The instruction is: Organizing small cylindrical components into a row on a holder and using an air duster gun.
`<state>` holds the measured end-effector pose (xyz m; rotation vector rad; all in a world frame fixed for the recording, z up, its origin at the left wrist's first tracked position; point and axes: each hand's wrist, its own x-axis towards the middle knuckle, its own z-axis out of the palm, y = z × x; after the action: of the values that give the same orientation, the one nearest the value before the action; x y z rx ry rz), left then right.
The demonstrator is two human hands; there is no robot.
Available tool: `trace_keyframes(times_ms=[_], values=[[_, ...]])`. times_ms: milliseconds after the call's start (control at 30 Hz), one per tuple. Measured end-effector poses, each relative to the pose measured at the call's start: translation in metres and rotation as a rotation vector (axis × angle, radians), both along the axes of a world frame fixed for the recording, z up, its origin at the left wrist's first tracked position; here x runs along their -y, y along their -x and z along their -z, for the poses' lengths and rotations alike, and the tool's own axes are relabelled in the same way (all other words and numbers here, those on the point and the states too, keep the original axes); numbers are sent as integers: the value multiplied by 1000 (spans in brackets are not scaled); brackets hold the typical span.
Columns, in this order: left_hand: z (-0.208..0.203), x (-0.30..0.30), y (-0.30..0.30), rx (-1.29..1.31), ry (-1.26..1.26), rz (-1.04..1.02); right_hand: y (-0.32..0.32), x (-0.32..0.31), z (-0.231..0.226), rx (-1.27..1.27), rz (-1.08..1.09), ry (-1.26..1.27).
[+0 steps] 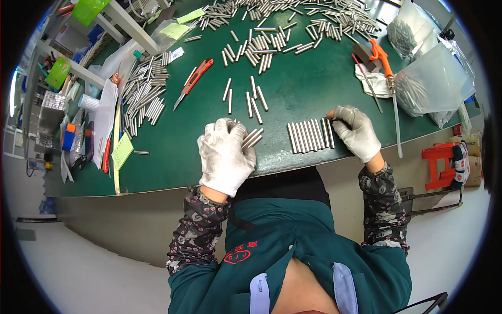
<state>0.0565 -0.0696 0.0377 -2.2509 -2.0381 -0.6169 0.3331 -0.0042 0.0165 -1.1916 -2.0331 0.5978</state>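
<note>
My left hand (226,156), in a white glove, is closed around several short steel pins (252,139) whose ends stick out on its right side. Close to the table's front edge lies a row of steel pins (306,137), side by side and upright in the view. At the row's right end my right hand (357,133), also gloved, has bent fingers against the last steel pin (330,134); a bare fingertip shows at its top. Beyond my left hand, a few loose steel pins (249,104) lie scattered on the green table (172,152).
Heaps of steel pins (251,10) cover the table's far side, with another pile (146,83) at the left. An orange utility knife (194,82) lies near that pile. On the right are an orange air gun (384,60), a white cloth (371,83) and plastic bags (431,81) of pins.
</note>
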Motion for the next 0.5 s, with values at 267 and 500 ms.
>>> trace_keyframes(times_ms=[267, 500], values=[[-10, -6, -26, -122, 50, 371, 0, 0, -3, 51, -7, 9], [12, -16, -28, 440, 177, 358, -5, 2, -20, 222, -102, 107]])
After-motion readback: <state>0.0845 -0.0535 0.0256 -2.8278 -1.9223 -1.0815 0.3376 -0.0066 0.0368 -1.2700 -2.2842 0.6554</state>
